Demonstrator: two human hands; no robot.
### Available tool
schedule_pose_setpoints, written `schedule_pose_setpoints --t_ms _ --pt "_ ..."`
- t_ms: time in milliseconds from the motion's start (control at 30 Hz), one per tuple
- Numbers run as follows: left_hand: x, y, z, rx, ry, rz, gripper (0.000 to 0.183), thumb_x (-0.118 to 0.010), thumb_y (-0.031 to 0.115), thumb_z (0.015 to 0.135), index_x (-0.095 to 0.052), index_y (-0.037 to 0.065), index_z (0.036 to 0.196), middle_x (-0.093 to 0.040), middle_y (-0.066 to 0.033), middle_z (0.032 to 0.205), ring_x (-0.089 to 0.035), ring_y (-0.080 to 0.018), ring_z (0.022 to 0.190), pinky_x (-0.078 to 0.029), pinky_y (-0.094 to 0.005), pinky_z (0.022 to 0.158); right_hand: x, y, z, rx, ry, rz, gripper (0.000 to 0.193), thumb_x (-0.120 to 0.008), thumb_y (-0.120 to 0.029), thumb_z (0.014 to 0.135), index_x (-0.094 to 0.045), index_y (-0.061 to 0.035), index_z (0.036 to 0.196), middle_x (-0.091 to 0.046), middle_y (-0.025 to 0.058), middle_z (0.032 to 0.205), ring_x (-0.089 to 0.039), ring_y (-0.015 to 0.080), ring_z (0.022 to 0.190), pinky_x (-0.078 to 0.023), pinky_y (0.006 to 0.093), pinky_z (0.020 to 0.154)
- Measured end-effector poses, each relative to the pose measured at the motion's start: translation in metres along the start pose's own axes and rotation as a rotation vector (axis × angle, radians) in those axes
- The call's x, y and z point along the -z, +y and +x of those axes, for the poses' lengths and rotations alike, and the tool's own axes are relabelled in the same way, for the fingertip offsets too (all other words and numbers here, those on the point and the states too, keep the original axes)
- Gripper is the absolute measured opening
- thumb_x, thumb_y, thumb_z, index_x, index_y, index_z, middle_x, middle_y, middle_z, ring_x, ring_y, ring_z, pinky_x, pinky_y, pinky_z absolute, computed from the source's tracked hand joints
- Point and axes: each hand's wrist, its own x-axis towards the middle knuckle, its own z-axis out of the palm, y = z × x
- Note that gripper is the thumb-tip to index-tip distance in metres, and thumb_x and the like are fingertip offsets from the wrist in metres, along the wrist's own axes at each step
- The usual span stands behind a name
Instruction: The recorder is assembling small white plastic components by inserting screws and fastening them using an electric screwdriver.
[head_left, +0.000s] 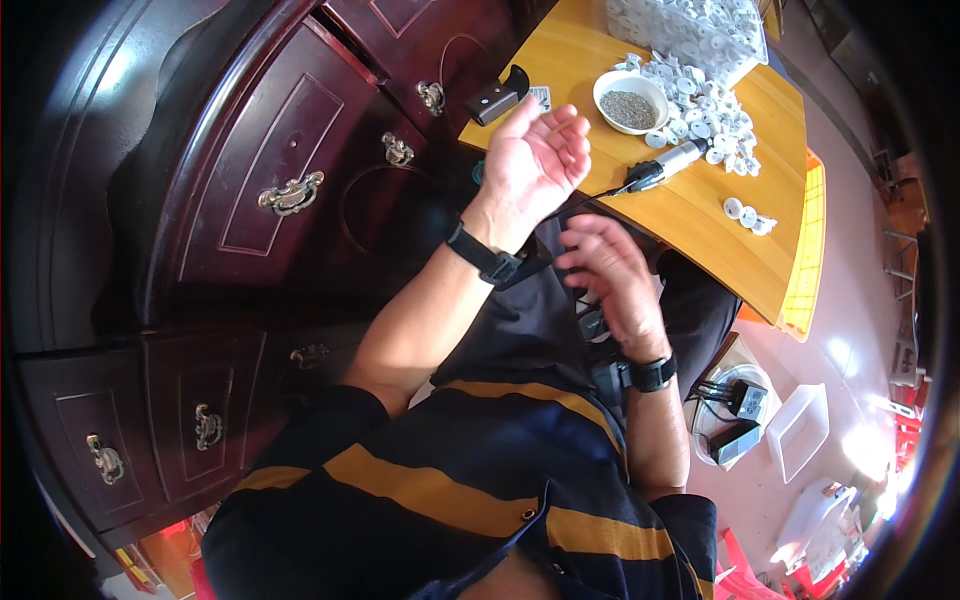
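Observation:
My left hand [533, 165] is raised with its palm turned up beside the table's near left edge. Its fingers are loosely curled and apart, and nothing shows in them. Lower and to the right, my right hand [612, 278] hovers over my lap, fingers spread and slightly blurred, with nothing visible in it. A grey and black corded power tool [668, 165], like an electric screwdriver, lies on the wooden table [690, 225] beyond my right hand. Behind it stands a white bowl [602, 98] of small metal pieces. White round plastic parts [700, 110] are heaped beside the bowl.
A clear bin [735, 68] of similar parts stands at the table's far side. Several loose parts [748, 217] lie near its right edge. A dark box [492, 104] sits at the left corner. Dark red cabinets [270, 180] border the left. Right, on the floor, is a white tray [798, 432].

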Motion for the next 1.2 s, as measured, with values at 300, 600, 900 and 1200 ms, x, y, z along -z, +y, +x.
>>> schedule_pose_setpoints --t_ms 300,600,900,1200 --pt "-0.002 0.023 -0.003 -0.05 -0.141 -0.257 0.054 -0.042 0.046 0.103 -0.065 -0.003 0.106 -0.069 -0.0174 0.098 -0.066 -0.0263 0.081 -0.056 -0.0368 0.074 -0.032 0.044 0.016 -0.059 -0.249 0.109 0.06 -0.079 -0.019 0.087 -0.05 -0.0051 0.138 -0.065 0.0009 0.11 -0.06 0.0089 0.096 -0.051 0.0265 0.079" --pt "-0.007 0.009 -0.006 -1.358 -0.191 2.149 0.022 -0.071 0.009 0.084 -0.063 0.006 0.104 -0.064 -0.0072 0.086 -0.062 -0.0181 0.067 -0.051 -0.0298 0.061 -0.046 0.043 0.009 -0.044 -0.215 -0.159 0.033 -0.077 -0.027 0.088 -0.062 -0.0061 0.109 -0.066 -0.0008 0.084 -0.062 0.0073 0.068 -0.05 0.0243 0.063" --pt "-0.016 0.026 -0.004 -0.421 0.063 0.851 0.021 -0.058 0.021 0.099 -0.06 0.006 0.113 -0.067 -0.0053 0.096 -0.065 -0.012 0.074 -0.053 -0.0259 0.065 -0.065 0.028 0.008 0.306 -0.019 -0.655 0.042 -0.084 -0.03 0.078 -0.062 -0.0021 0.098 -0.062 0.0049 0.067 -0.06 0.0118 0.057 -0.049 0.0295 0.056" --pt "-0.008 0.035 -0.009 -0.228 -0.112 0.312 0.026 -0.063 0.032 0.096 -0.066 0.008 0.105 -0.07 -0.0059 0.092 -0.067 -0.0167 0.075 -0.053 -0.0329 0.07 -0.064 0.023 0.005 0.356 -0.015 -0.701 0.039 -0.085 -0.025 0.074 -0.059 -0.0018 0.092 -0.063 0.0067 0.066 -0.06 0.0125 0.055 -0.049 0.0291 0.055"
